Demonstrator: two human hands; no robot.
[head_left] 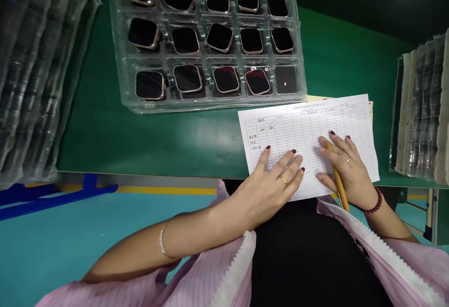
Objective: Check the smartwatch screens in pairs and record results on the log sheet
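A printed form [287, 134] with a grid and handwriting lies on the green table near its front edge. My left hand [275, 183] rests on the form's lower left part, fingers spread and holding nothing. On the right side of the sheet is my right hand [345, 169], with a yellow pen [338, 178] held between thumb and fingers, the other fingers extended over the paper. Behind the form stands a clear plastic tray [125, 82] with watch-like devices [226, 79] in its compartments. The front right compartment [286, 79] has no device, only a small pale speck on its dark bottom.
Stacked clear trays [31, 73] stand at the left, and another stack [421, 110] at the right end of the green table [168, 143]. Yellow paper [315, 98] shows behind the form. A blue metal frame [89, 185] is below the table at left.
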